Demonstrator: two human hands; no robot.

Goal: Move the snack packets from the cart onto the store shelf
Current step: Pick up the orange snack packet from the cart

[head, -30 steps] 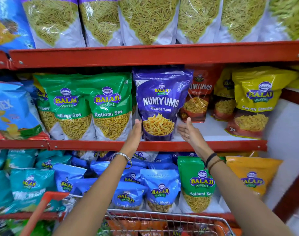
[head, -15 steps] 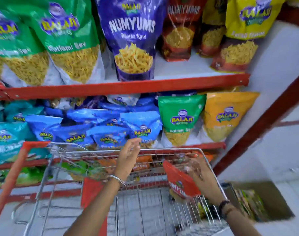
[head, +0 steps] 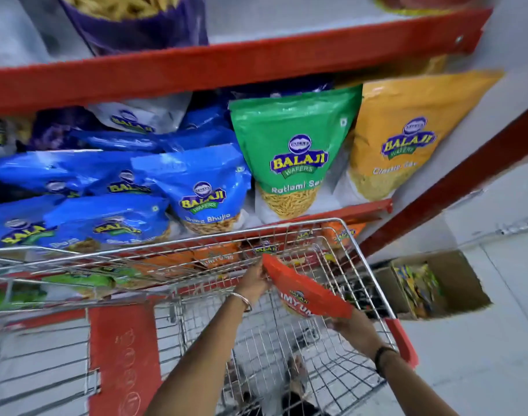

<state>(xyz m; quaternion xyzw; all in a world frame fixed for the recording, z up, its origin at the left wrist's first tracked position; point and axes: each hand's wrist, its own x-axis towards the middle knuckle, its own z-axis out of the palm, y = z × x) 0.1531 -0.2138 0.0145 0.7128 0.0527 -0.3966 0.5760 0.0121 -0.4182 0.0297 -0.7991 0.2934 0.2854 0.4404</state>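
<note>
Inside the wire cart (head: 304, 228) I hold a red Numyums packet (head: 304, 291) with both hands. My left hand (head: 255, 283) grips its upper left end, a bangle on that wrist. My right hand (head: 351, 325) holds its lower right end from below, a dark band on that wrist. The packet is tilted, its top edge toward the shelf. The red store shelf (head: 226, 67) rises behind the cart, with a purple Numyums packet (head: 136, 22) standing on its upper level.
Blue packets (head: 196, 190), a green Ratlami Sev packet (head: 292, 154) and a yellow packet (head: 406, 139) fill the lower shelf. An open cardboard box (head: 430, 283) of packets sits on the floor at the right. The cart's red seat flap (head: 124, 355) is at lower left.
Both hands came down from the shelf into the cart. The right hand took the red packet first, and now the left hand grips it too. The view tilted downward.
</note>
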